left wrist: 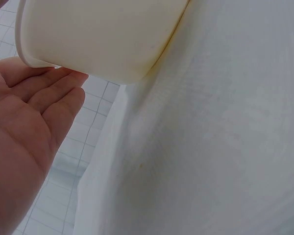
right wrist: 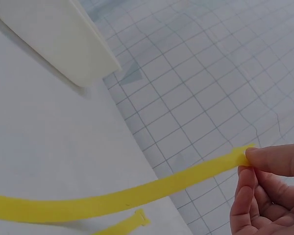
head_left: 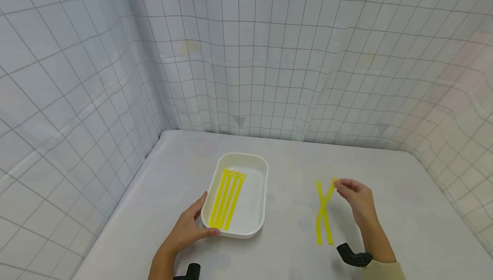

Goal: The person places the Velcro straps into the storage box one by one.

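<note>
My left hand (head_left: 186, 228) grips the near left corner of a white tray (head_left: 250, 205), thumb on the near rim and fingers along the left side. From the left wrist view, the fingers (left wrist: 59, 95) reach under the tray's lip. Several yellow cable straps (head_left: 236, 198) lie side by side in the tray's left half. On the right, my right hand (head_left: 358, 196) pinches the far end of another yellow strap (right wrist: 127, 198) between thumb and fingertips, that end raised. It crosses a second loose strap (head_left: 327, 228), whose slotted head shows in the right wrist view.
A white cloth (head_left: 289, 254) covers the table. Hanging white sheets with a dark grid (head_left: 250, 57) enclose the back and both sides. Each wrist carries a black camera mount (head_left: 354, 257).
</note>
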The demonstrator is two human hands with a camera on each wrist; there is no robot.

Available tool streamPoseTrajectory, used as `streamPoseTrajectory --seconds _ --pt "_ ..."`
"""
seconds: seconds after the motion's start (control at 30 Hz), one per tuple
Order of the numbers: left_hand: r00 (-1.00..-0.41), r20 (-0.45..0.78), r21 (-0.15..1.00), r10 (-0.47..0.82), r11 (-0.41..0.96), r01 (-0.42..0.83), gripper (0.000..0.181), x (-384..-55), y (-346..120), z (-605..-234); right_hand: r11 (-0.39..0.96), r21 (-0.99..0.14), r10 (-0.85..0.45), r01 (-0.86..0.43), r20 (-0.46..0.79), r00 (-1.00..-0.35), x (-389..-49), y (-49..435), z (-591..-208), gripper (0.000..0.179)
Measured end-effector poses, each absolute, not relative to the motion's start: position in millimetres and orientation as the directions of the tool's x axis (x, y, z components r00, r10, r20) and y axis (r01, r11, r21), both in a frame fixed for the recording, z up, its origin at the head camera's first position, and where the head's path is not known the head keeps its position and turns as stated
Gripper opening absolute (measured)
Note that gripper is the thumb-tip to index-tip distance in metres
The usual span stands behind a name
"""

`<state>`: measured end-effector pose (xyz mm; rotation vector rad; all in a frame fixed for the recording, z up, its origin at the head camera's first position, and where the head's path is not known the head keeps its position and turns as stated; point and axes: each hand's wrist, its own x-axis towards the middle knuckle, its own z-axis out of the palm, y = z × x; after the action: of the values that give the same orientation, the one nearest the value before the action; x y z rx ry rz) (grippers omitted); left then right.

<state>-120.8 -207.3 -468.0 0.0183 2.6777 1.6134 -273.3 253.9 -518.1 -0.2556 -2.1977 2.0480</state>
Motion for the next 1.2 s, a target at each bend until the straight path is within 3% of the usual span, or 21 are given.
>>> streamPoseTrajectory --seconds 0.17,0.83,1.2 --pt "-1.000 -0.001 0.886 0.023 0.463 0.010 0.112 -121 -208 -468 0.082 -0.994 0.225 0.069 -0.049 -0.973 -274 256 -521 0.054" --pt "-1.000 0.011 0.894 0.028 0.448 0.023 0.112 -121 -207 -470 0.081 -0.994 0.158 -0.077 0.089 -0.983 -263 269 -518 0.045" --pt "-1.000 0.008 0.882 0.022 0.471 0.017 0.113 -121 -206 -470 0.076 -0.994 0.218 -0.083 0.098 -0.971 -253 275 -518 0.043"
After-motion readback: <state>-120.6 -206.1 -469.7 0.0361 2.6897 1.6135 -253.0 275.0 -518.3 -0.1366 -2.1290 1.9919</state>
